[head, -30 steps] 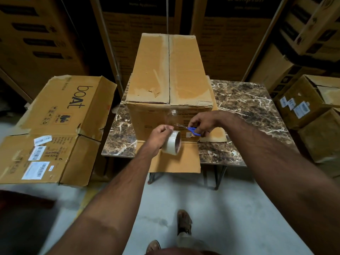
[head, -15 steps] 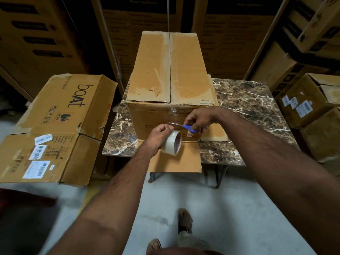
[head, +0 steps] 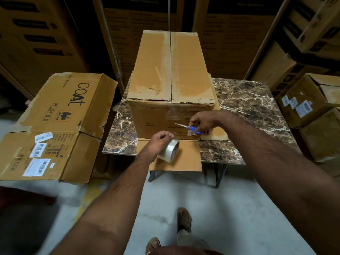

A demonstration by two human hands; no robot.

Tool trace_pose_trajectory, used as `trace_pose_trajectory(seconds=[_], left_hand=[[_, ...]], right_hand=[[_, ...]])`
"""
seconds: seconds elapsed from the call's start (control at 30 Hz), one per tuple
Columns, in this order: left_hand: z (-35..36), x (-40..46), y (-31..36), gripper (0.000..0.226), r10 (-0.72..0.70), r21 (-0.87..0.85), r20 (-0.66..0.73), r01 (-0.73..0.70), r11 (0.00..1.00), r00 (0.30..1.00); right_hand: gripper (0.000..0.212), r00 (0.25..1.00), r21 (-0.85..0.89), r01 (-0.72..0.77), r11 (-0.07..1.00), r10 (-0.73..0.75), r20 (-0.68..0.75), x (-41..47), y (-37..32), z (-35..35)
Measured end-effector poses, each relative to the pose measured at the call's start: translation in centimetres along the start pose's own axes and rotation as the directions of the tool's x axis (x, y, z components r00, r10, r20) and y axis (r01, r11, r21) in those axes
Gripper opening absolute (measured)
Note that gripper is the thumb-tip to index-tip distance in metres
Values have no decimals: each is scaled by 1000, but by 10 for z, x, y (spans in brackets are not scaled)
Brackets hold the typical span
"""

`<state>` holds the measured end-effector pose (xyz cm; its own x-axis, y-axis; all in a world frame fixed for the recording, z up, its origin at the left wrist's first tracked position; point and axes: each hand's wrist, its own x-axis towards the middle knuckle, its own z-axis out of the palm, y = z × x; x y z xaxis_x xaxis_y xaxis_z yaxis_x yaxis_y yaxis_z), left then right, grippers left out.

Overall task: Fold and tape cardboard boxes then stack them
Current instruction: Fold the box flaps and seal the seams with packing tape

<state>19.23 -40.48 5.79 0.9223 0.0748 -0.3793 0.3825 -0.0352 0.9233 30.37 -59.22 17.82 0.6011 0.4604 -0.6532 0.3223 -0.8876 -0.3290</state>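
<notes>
Stacked cartons are walling in a marble tabletop (head: 248, 100) where a box (head: 171, 74) is being taped.
Going left to right: a flattened carton (head: 60, 126) is leaning beside it; the left hand (head: 160, 142) is gripping the tape roll (head: 170, 150); the right hand (head: 203, 122) is pinching scissors (head: 189, 128) at the box's near face. Stiff, probably light cardboard, best held by its bottom edges.

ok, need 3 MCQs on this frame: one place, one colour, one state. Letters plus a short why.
1. Where does the box being taped stand?
A. floor B. marble table C. shelf
2. Colour of the scissors handles?
A. blue B. red C. black
3. What is the left hand doing?
A. resting flat B. gripping the tape roll C. lifting a flap

B: box sits on the marble table.
A: blue handles show in the right hand.
B: fingers wrap the tape roll.
</notes>
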Motion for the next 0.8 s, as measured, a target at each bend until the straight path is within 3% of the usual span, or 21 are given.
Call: trace_pose_trajectory(seconds=[0.13,0.23,0.33,0.4,0.53,0.63,0.8], left_hand=[[-1,-4,0,15,-4,0,-30,4,1000,1000],[2,-6,2,15,47,14,-68,-46,999,997],[7,-8,4,14,74,53,-44,-71,996,996],[11,-12,6,12,91,76,-18,-89,993,996],[15,-20,8,13,179,91,13,-180,979,984],[21,-24,13,15,240,117,20,-241,964,971],[35,-32,24,15,287,116,-51,-280,953,957]], right_hand=[[23,996,30,-1,1000,-2,88,-10,7,14],[28,957,112,209,971,-180,-229,-17,3,42],[34,791,147,300,943,-159,-591,-15,-12,78],[37,692,93,262,961,-120,-712,-10,-20,93],[36,678,105,196,975,-57,-733,-5,-24,108],[34,683,317,206,926,96,-724,-7,-21,114],[30,737,727,283,625,343,-582,-16,-20,113]])
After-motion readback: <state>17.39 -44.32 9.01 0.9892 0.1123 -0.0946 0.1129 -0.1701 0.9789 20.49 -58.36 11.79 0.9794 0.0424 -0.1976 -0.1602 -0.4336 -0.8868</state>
